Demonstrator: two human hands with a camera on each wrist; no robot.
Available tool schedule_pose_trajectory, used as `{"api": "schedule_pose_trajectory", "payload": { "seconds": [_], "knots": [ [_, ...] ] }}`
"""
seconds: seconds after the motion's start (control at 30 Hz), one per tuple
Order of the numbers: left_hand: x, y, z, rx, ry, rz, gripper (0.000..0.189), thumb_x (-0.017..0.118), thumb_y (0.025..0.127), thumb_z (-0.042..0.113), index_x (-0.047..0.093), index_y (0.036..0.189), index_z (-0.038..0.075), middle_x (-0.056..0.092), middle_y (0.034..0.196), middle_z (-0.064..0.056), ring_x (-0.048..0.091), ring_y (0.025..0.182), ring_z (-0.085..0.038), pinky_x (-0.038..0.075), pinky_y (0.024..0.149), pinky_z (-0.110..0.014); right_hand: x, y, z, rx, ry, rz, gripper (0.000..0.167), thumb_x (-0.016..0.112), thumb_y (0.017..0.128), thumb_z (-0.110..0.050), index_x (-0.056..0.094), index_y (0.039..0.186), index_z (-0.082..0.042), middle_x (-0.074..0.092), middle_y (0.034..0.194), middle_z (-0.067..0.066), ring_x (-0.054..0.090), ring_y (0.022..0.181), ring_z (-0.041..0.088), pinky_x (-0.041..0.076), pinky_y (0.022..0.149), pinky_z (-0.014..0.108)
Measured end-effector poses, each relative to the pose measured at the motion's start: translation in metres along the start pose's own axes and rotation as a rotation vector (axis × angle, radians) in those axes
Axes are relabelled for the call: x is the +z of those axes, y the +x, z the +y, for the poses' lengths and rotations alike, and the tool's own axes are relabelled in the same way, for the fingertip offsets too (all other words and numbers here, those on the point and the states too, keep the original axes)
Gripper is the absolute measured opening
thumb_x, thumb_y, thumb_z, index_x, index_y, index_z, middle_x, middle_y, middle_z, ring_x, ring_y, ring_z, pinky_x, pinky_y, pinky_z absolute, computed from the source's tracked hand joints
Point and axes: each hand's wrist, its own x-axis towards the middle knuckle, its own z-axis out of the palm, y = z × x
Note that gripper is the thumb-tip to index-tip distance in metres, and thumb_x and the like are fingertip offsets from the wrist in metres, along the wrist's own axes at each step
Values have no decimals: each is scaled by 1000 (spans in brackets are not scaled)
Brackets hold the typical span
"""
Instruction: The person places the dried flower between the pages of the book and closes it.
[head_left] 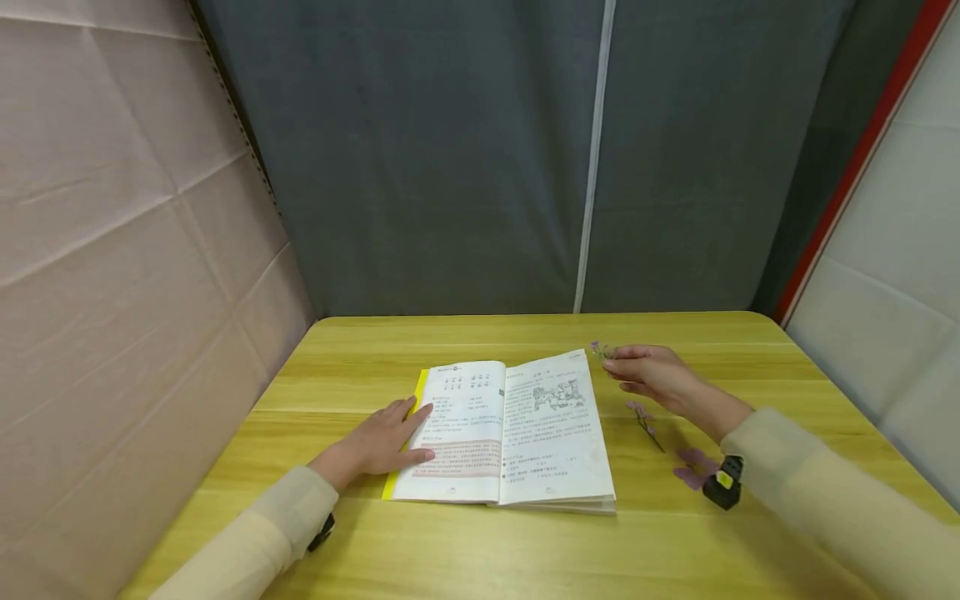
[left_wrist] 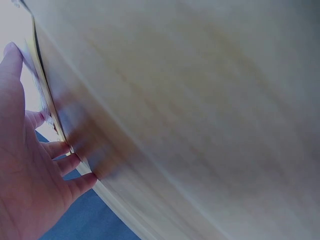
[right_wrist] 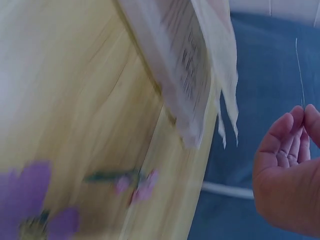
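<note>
An open book (head_left: 465, 417) with printed pages and a yellow edge lies on the table. My left hand (head_left: 382, 437) rests with spread fingers on its left page; in the left wrist view the fingers of that hand (left_wrist: 35, 165) reach along the book's edge. Right of the book, my right hand (head_left: 652, 375) is raised and pinches a small sprig with tiny purple flowers (head_left: 596, 345). A thin stem (right_wrist: 299, 70) shows above the pinching fingertips in the right wrist view. Below that hand lie a pink flower sprig (head_left: 645, 423) and a larger purple flower (head_left: 696, 467).
The wooden table (head_left: 450, 550) has a grey curtain (head_left: 420, 167) behind it. Pale cloth walls (head_left: 112, 250) stand on either side. The right-hand pages of the book lift slightly at their far corner.
</note>
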Motion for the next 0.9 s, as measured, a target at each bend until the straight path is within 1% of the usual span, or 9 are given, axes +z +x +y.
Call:
{"api": "schedule_pose_trajectory", "payload": {
  "seconds": [0.07,0.13,0.3,0.4,0.53,0.63,0.77,0.9],
  "knots": [
    [0,0,0,-2,-1,0,88,40,91,71,23,156,14,21,156,-23,23,141,-40,24,110,-54,11,5,-2,-6,4,-2,49,66,95,-20,45,130,7,63,104,0,63,95,10,52,81,26],
    [0,0,0,-4,-1,-1,88,40,91,71,23,156,14,21,156,-22,22,141,-40,24,110,-54,21,9,-3,-14,0,-14,43,65,95,-19,49,127,6,63,103,1,62,97,14,52,80,27],
    [-1,0,1,-10,-2,-9,87,41,91,70,23,156,14,20,156,-22,22,141,-40,24,110,-54,46,19,-5,-22,-6,-46,38,64,96,-16,52,124,5,63,106,5,61,106,25,52,83,31],
    [-1,0,2,-18,2,-9,87,42,91,70,23,156,14,21,156,-21,23,141,-39,25,110,-54,61,24,-5,-8,8,-29,34,66,94,-15,55,120,5,64,103,6,61,107,29,53,82,34],
    [-3,1,2,-19,11,-6,88,41,91,71,23,156,15,21,156,-21,24,141,-39,25,110,-53,79,31,-4,18,11,16,33,69,92,-14,59,117,4,67,98,7,64,96,25,54,77,32],
    [-3,1,1,-18,13,-10,88,41,91,71,23,156,15,21,157,-21,23,141,-38,25,110,-53,90,34,-1,30,-3,31,30,70,90,-13,61,114,3,68,96,8,65,86,19,54,73,31],
    [-1,0,0,-24,15,-15,89,40,90,72,22,156,16,20,157,-20,22,142,-38,25,110,-53,101,38,8,38,-8,29,25,71,89,-11,63,108,3,68,92,8,63,79,17,54,72,30],
    [0,0,-1,-30,23,-16,90,39,90,73,21,157,17,20,157,-20,22,142,-37,24,111,-52,109,41,15,30,-17,21,23,71,89,-9,63,106,3,67,91,8,62,78,15,54,73,31]
  ]
}}
